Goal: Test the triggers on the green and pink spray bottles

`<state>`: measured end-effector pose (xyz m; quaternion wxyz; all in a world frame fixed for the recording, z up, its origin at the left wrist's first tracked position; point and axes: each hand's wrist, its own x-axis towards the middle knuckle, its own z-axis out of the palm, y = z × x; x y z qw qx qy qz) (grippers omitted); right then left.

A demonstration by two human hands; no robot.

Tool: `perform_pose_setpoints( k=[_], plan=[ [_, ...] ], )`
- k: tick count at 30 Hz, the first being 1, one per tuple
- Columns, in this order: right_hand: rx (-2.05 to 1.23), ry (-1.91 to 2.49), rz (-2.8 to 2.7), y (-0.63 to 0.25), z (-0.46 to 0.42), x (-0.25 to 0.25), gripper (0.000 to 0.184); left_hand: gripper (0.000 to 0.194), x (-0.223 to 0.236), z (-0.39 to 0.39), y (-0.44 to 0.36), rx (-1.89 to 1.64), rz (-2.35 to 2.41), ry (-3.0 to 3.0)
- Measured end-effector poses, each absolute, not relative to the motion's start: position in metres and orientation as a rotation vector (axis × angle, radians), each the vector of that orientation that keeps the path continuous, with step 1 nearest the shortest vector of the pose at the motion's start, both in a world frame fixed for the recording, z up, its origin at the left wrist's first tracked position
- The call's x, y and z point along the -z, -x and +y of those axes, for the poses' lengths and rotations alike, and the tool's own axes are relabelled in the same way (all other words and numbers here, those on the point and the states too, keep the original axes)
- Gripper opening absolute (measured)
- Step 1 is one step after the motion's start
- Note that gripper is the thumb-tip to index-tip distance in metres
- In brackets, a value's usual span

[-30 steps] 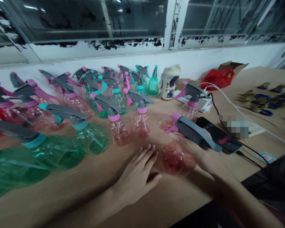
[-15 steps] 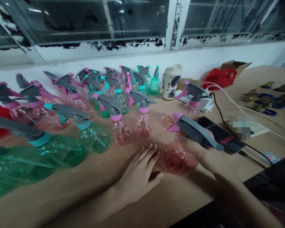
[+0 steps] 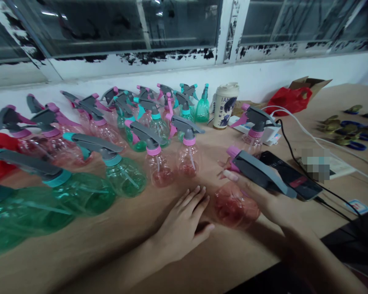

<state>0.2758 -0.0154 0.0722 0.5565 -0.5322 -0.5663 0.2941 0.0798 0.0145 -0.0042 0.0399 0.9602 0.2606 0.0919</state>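
"How were the hands placed?"

"In the head view, the left hand [image 3: 184, 228] was laid open, palm down, on the smooth brown table [image 3: 95, 253]. The right hand [image 3: 254, 192] was closed around the neck of the held spray bottle [image 3: 234, 206], beneath its glossy gray lever."

"And how was that bottle made?"

"A rounded, clear pinkish-red body was topped by a pink nozzle. It was held tilted, just right of the left hand; whether the table was touched by its base could not be told."

"What was seen around it?"

"Bulbous, see-through green spray bottles [image 3: 125, 177] and pink spray bottles [image 3: 188, 159] were grouped to the left, with ribbed collars at their necks. Behind, a printed cup [image 3: 225, 106] was stood near a crumpled red plastic bag [image 3: 290, 100]. A flat, glossy black phone [image 3: 291, 175] was seen beside the held bottle's lever."
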Motion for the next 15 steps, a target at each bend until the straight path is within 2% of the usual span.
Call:
perform_pose_setpoints(
  k=[15],
  plan=[
    [-0.713, 1.238, -1.421, -0.2813, -0.0178, -0.0657, 0.014, 0.057, 0.0022, 0.014, -0.0803, -0.275, 0.796, -2.956]
  ],
)
